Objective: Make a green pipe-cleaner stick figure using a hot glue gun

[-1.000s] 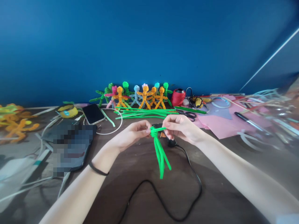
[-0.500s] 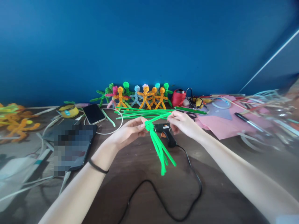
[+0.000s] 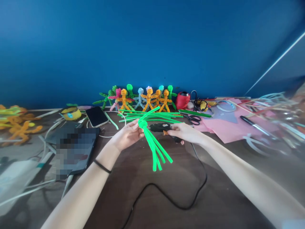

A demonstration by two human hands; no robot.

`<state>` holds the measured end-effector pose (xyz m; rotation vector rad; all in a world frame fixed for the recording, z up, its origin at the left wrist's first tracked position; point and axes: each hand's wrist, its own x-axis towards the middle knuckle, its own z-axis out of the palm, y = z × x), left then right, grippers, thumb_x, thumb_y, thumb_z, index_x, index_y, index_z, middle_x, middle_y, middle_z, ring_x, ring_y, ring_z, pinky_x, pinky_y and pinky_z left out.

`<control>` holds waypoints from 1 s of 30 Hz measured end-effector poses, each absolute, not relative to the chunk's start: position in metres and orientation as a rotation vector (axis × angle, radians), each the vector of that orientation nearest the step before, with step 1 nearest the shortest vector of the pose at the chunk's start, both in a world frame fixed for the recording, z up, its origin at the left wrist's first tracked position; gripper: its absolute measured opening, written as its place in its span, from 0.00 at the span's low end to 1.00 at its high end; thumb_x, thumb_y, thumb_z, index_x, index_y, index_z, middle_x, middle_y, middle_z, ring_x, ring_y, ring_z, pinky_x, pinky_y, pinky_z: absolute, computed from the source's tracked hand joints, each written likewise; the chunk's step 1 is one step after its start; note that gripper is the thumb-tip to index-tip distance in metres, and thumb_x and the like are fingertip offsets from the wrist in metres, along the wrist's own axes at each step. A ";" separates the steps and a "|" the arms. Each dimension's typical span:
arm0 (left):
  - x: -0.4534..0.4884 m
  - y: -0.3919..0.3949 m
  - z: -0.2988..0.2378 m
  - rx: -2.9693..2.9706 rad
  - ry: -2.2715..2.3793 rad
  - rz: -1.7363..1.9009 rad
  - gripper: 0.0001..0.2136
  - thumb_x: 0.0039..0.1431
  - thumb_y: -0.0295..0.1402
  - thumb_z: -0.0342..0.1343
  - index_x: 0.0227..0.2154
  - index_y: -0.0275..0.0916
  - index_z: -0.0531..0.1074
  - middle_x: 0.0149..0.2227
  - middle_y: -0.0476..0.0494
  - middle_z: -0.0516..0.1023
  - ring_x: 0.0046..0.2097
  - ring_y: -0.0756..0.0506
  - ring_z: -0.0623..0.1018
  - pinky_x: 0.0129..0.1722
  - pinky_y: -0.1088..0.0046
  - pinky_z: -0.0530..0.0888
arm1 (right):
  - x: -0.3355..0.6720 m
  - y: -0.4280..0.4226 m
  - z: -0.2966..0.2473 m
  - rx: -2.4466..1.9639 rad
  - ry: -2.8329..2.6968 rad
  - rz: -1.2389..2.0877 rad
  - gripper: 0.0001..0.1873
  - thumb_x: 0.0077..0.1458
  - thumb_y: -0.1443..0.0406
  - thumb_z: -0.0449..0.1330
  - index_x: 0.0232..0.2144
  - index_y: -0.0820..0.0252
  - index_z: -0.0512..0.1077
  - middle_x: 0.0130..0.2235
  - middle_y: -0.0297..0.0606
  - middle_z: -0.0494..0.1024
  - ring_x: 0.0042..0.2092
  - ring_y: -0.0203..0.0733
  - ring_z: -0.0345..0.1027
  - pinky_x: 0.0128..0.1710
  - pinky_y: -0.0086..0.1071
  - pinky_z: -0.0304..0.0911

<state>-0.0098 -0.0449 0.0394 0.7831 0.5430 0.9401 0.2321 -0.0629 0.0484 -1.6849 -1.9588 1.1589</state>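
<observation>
Between the fingers of my left hand [image 3: 130, 134] is a bundle of bright green pipe cleaners [image 3: 152, 141], wound into a knot at the top. Several loose ends hang down to the right, and one strand sticks up past the knot. My right hand [image 3: 184, 132] is closed around the handle of a black hot glue gun [image 3: 160, 127], whose front points left toward the bundle. The gun's orange trigger shows below its body. More green pipe cleaners [image 3: 133, 117] lie in a row just behind both hands.
Small pipe-cleaner figures [image 3: 149, 95] stand along the blue wall. Scissors [image 3: 194, 119], pink sheets [image 3: 230, 127] and a black marker [image 3: 252, 122] lie at right. On the left are a phone [image 3: 96, 116], a dark tablet [image 3: 81, 152] and orange figures [image 3: 21, 128]. A black cord [image 3: 166, 199] loops across the front.
My right hand has let go of the green strand and taken hold of the glue gun. My left hand has shifted slightly left with the bundle.
</observation>
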 end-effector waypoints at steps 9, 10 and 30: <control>-0.008 -0.052 0.046 0.844 0.469 0.900 0.12 0.37 0.31 0.67 0.23 0.34 0.69 0.26 0.50 0.69 0.27 0.53 0.69 0.26 0.76 0.66 | 0.236 -0.066 0.059 -0.856 -1.454 1.760 0.11 0.48 0.62 0.51 0.22 0.65 0.65 0.19 0.40 0.73 0.18 0.33 0.64 0.13 0.23 0.53; -0.007 -0.052 0.046 0.849 0.457 0.888 0.12 0.37 0.31 0.67 0.24 0.35 0.70 0.26 0.50 0.68 0.27 0.53 0.69 0.26 0.76 0.66 | 0.237 -0.067 0.059 -0.761 -1.462 1.786 0.09 0.47 0.63 0.52 0.24 0.66 0.66 0.21 0.41 0.75 0.18 0.34 0.65 0.13 0.24 0.54; 0.003 -0.062 0.049 0.994 0.399 0.680 0.12 0.42 0.35 0.65 0.25 0.35 0.69 0.25 0.47 0.70 0.28 0.51 0.70 0.29 0.74 0.63 | 0.229 -0.079 0.064 -0.588 -1.481 1.981 0.09 0.46 0.65 0.55 0.20 0.66 0.65 0.20 0.38 0.72 0.17 0.33 0.64 0.11 0.23 0.56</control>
